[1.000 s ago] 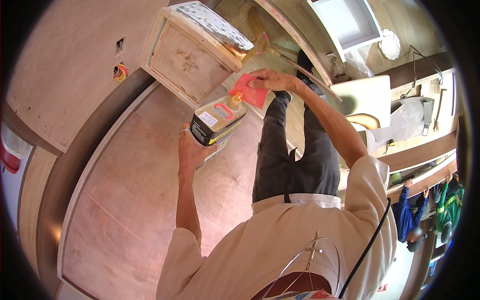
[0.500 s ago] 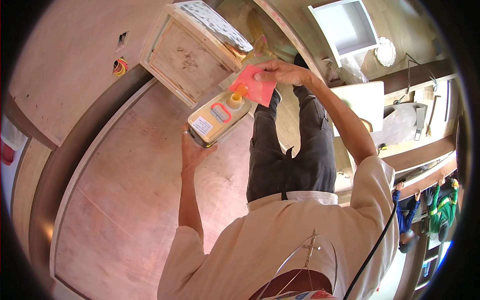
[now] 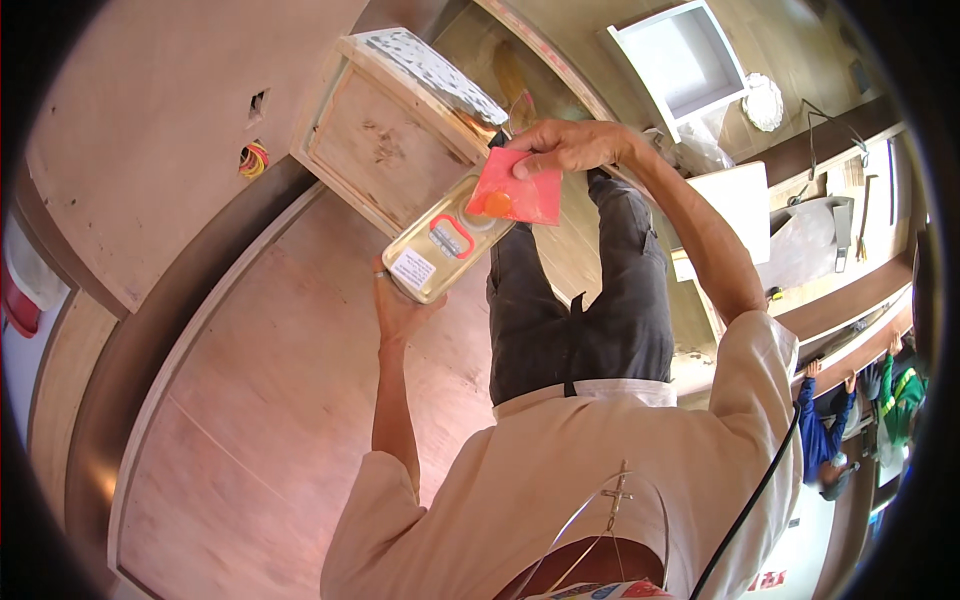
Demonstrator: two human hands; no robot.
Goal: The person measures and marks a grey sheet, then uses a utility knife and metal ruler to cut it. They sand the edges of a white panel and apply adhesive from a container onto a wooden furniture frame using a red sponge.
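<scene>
My left hand [image 3: 403, 310] is closed on the near end of a rectangular gold metal can [image 3: 412, 243]. The can has a red carry handle [image 3: 452, 236] and a white label on its top face. In my right hand [image 3: 575, 148], pinched between thumb and fingers, is a flat red spreader [image 3: 525, 188]. An amber, glue-like blob [image 3: 497, 205] lies on the spreader's lower left part. The spreader overlaps the can's spout end and hides most of the opening; whether they touch, I cannot tell.
A wooden box-like cabinet piece [image 3: 395, 135] stands just beyond the can. A large brownish panel [image 3: 260, 400] spreads out on the left. A white drawer [image 3: 685, 65] and a pale board [image 3: 725, 215] lie to the right. Other people [image 3: 828, 440] are at the far right.
The red spreader has moved over the spout, which was visible with amber liquid coming from it. The can's top now faces me more, and it has shifted slightly right.
</scene>
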